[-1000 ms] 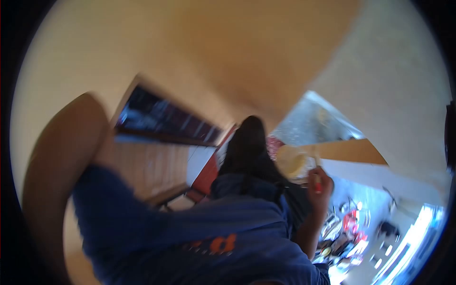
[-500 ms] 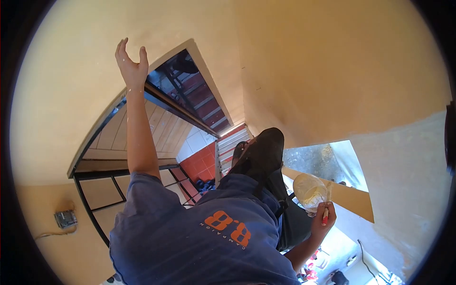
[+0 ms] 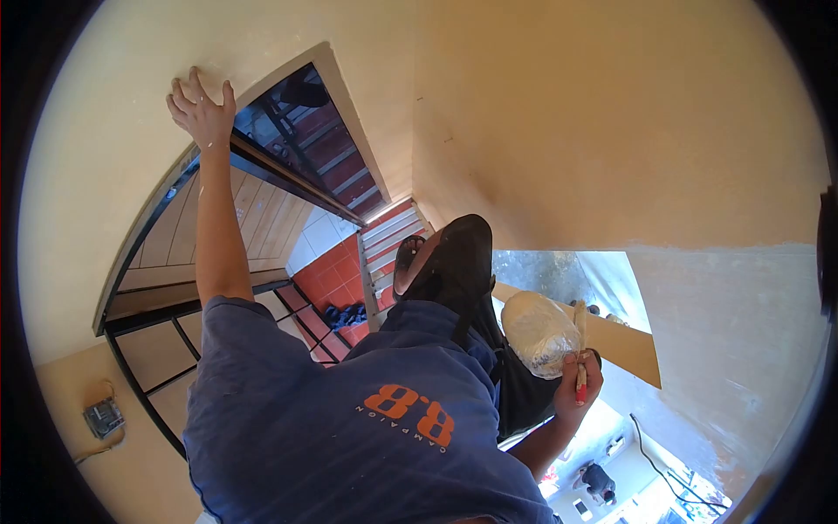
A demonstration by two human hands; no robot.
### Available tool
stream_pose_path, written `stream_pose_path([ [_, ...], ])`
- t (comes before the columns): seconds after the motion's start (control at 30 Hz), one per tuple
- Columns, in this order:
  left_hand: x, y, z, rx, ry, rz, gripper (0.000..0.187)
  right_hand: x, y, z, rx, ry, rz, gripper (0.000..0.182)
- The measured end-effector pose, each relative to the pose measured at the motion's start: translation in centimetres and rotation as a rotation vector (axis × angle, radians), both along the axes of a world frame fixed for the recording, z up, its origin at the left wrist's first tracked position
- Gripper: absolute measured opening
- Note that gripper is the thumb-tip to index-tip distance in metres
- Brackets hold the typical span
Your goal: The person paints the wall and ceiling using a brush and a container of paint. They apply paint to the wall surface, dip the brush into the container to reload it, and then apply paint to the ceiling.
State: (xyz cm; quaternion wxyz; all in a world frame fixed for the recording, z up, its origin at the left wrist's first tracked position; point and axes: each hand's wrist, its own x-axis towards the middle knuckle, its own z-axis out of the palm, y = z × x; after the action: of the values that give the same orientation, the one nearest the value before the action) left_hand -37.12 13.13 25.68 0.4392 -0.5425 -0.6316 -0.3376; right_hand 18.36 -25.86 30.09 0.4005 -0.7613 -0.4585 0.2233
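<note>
My left hand (image 3: 202, 112) is raised to the cream wall (image 3: 367, 52), its fingers spread right at the surface beside a dark window pane (image 3: 305, 131). Down at the right, the fingers of my right hand (image 3: 583, 377) are closed round a paintbrush (image 3: 582, 349) with a pale handle and a red end. Against the same fingers is a rounded container (image 3: 532, 327) wrapped in clear plastic, pale yellow inside. The container overlaps my dark trouser leg in this view.
A metal ladder (image 3: 388, 249) stands below my sandalled foot (image 3: 406, 258), over red floor tiles (image 3: 327, 284). A black metal frame (image 3: 179, 336) and an electrical box (image 3: 104, 418) are at left. Another person (image 3: 598, 480) is far below, lower right.
My left hand has come onto the wall, further left, with fingers more spread. The container has tilted, so less of its inside shows. The whole view has shifted a little.
</note>
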Motion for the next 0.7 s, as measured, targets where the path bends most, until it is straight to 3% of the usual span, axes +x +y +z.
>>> stream_pose_path([
  [0.17, -1.1, 0.0, 0.5, 0.098, 0.134, -0.094, 0.059, 0.3, 1.1, 0.1, 0.061, -0.119, 0.079, 0.017],
  [0.23, -2.8, -0.4, 0.9, 0.050, 0.155, -0.027, 0.056, 0.6, 1.4, 0.2, 0.088, -0.088, 0.085, 0.017],
  [0.3, -4.7, -1.3, 1.5, -0.171, 0.287, 0.079, 0.058, 1.0, 1.5, 0.6, 0.058, -0.093, 0.061, 0.017],
  [0.37, -7.0, -1.9, 3.0, -0.207, 0.487, 0.178, 0.057, 0.9, 1.9, 0.9, 0.048, -0.106, 0.085, 0.016],
  [0.43, -11.6, -0.5, 2.6, 0.047, 0.454, 0.193, 0.060, 0.4, 2.3, 2.0, -0.049, -0.038, 0.040, 0.021],
  [0.53, -13.0, -0.4, 4.1, 0.068, 0.405, 0.308, 0.066, 0.6, 2.7, 2.3, -0.028, -0.033, 0.051, 0.021],
  [0.7, -14.0, 0.7, 3.1, 0.091, 0.353, 0.221, 0.068, 1.1, 3.3, 2.5, 0.045, -0.115, 0.156, 0.013],
])
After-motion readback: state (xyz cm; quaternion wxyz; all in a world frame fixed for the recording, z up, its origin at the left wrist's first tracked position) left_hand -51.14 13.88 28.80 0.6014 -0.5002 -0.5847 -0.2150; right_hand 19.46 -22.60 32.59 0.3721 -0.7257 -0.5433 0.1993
